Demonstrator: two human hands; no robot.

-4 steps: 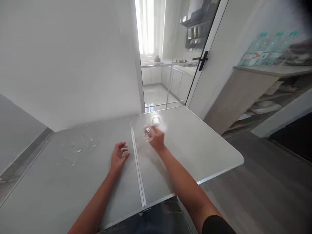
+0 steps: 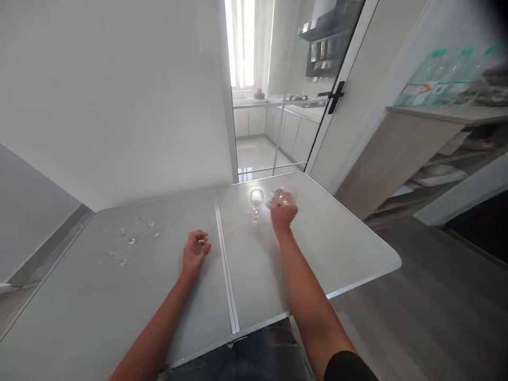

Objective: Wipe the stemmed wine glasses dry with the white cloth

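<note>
My right hand point(image 2: 283, 212) is closed around a clear glass point(image 2: 281, 197), held over the right part of the table; motion blur and my fingers hide much of its shape. Just left of that hand, a clear stemmed wine glass point(image 2: 256, 198) stands upright on the tabletop, apart from my fingers. My left hand point(image 2: 194, 250) rests at the table near the centre seam, fingers loosely curled, a gap between them and the thumb, with nothing in it. Farther left lie several transparent glass pieces point(image 2: 132, 241), seen mainly as glints, their outlines too faint to make out.
The white table point(image 2: 341, 243) has a metal seam point(image 2: 225, 259) across it and a rounded right corner. A wall and a glass door with a black handle point(image 2: 336, 97) border its far side. At right, a cabinet point(image 2: 413, 143) carries several water bottles point(image 2: 432, 79).
My right hand has carried the glass rightward, past the standing wine glass, which now shows fully. The left hand's fingers have curled in slightly. The camera view has shifted a little.
</note>
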